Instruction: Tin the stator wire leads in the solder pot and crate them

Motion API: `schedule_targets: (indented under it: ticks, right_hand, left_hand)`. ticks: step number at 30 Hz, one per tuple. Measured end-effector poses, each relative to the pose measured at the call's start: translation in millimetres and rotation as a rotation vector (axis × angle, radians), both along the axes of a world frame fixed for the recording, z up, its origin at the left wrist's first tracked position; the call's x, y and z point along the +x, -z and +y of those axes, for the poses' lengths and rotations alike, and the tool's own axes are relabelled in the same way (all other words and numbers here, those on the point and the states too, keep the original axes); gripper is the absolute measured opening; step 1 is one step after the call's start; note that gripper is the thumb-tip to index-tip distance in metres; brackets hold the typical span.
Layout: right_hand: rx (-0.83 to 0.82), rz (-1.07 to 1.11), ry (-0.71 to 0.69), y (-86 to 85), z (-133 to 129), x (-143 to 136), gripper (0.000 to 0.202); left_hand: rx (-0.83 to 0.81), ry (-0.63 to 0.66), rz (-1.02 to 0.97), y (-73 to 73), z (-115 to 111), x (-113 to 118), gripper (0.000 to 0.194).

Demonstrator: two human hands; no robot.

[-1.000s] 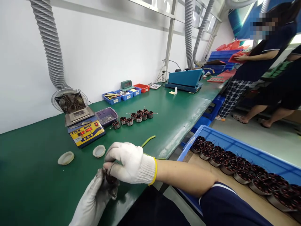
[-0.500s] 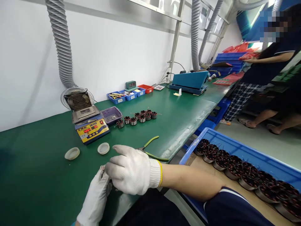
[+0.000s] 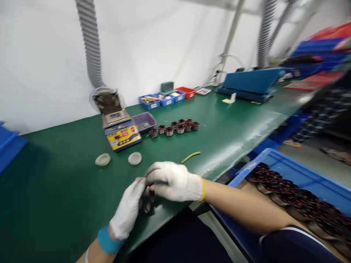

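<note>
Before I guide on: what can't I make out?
All head view:
- Dark part between white-gloved left hand and right hand: finger-covered, blurred.
- Rest of slim curved green handle: behind right hand.
- Red display digits: blurred.
- Blue plastic crate's end: cut off by right edge.

Blue container point(image 3: 9, 146) entered view at left edge; only 1 pliers handle point(image 3: 190, 156) shows.

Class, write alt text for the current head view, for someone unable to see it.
Gloved left hand and right hand meet around a blurred dark part above a green workbench. Beyond lie two shallow dishes and clustered coils; at right, a blue crate holds more.
</note>
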State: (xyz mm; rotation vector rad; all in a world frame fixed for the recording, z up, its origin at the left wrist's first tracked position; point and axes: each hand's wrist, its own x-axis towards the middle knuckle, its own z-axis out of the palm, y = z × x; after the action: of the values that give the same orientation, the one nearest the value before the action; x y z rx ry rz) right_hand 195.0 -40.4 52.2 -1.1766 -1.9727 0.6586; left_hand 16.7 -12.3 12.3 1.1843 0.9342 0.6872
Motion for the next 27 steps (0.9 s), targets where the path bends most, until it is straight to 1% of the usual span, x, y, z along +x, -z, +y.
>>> schedule_targets:
  ticks: [1, 2, 4, 7, 8, 9, 10, 11, 15, 17, 19, 21, 23, 24, 25, 27]
  right_hand:
    - [-0.069, 0.014, 0.04, 0.4, 2, 0, 0.015]
    - [-0.131, 0.044, 0.1, 1.7, 5, 1, 0.015]
    - [-0.228, 0.127, 0.161, 7.6, 14, 5, 0.022]
    - [-0.448, 0.311, 0.283, 19.7, 28, 13, 0.03]
    - [-0.491, 0.357, 0.308, 22.6, 31, 16, 0.033]
    - [-0.496, 0.378, 0.312, 24.2, 31, 17, 0.036]
    - [-0.453, 0.365, 0.293, 24.7, 30, 18, 0.039]
    - [-0.375, 0.318, 0.263, 24.1, 28, 18, 0.041]
    - [0.073, -0.041, 0.143, 18.5, 15, 10, 0.039]
    - [0.282, -0.184, 0.097, 16.2, 12, 2, 0.03]
    - [0.468, -0.266, 0.05, 13.2, 10, -3, 0.015]
    - [0.614, -0.316, 0.0, 8.2, 7, -5, 0.009]
    - [0.702, -0.314, -0.032, 2.2, 3, -5, 0.011]
    - [0.714, -0.286, -0.029, -0.3, 1, -4, 0.011]
    - [0.699, -0.24, -0.003, -2.0, 0, -2, 0.013]
    - [0.569, -0.143, 0.1, -1.9, 0, 0, 0.026]
  left_hand:
    - [-0.038, 0.051, 0.013, -1.4, -1, 1, 0.052]
    - [-0.075, 0.086, 0.019, -2.5, -1, 1, 0.052]
    - [-0.133, 0.153, 0.005, -3.2, 2, 2, 0.052]
    - [-0.21, 0.165, -0.051, -2.8, 11, -1, 0.054]
    - [-0.229, 0.154, -0.065, -3.1, 13, -2, 0.055]
    - [-0.243, 0.141, -0.07, -3.9, 14, -3, 0.055]
    - [-0.251, 0.131, -0.067, -4.8, 15, -4, 0.055]
    - [-0.254, 0.126, -0.057, -5.7, 15, -5, 0.055]
    - [-0.231, 0.134, 0.004, -6.2, 13, -6, 0.056]
    - [-0.204, 0.139, 0.008, -4.5, 13, -6, 0.056]
    - [-0.172, 0.137, 0.001, -3.3, 13, -6, 0.057]
    - [-0.156, 0.135, -0.007, -3.5, 11, -5, 0.057]
    - [-0.158, 0.131, -0.015, -4.6, 7, -4, 0.056]
    - [-0.165, 0.126, -0.021, -4.9, 5, -3, 0.054]
    - [-0.175, 0.117, -0.026, -4.8, 4, -4, 0.053]
    - [-0.197, 0.097, -0.029, -3.0, 2, -4, 0.05]
